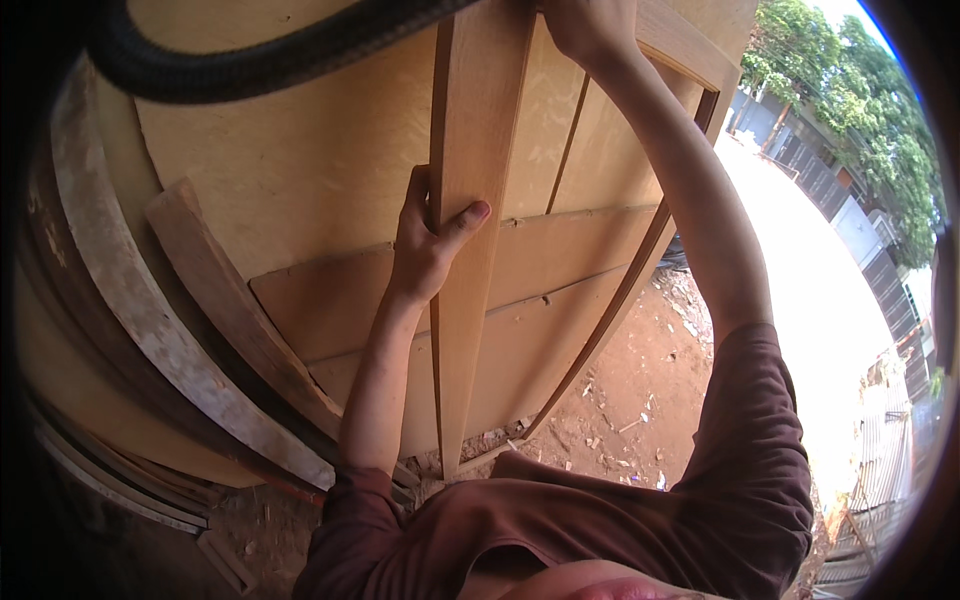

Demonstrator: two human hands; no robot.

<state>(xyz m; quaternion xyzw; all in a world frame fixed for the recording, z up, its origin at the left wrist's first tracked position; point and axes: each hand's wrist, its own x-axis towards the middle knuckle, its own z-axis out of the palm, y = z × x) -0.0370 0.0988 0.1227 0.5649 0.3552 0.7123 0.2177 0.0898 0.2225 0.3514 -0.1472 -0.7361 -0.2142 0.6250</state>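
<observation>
Plank (480,120), long and pale brown, stood nearly upright before the person, its foot low by the littered ground (610,372), though whether it bore on the dirt could not be told. The left hand (425,250) held it partway up, thumb laid over the front face and fingers hooked round the left edge; the right hand (592,30) was raised beside its upper part, cut off by the top of the view, so how its fingers stood could not be made out. Handling it well probably called for a firm lower grip to check any twist, the upper hand guiding the lean. Fingers behind the edge seemed worth keeping clear of the large pale sheet (290,170) at the back, lest they be pinched. To the left, a shorter brown board (215,270) and a whitish, worn timber (110,245) leaned close, likely to hamper any swing that way. A black ribbed tube (270,72) crossed the upper left, while a wooden frame (690,48) rose on the right and scraps (632,425) lay about.
</observation>
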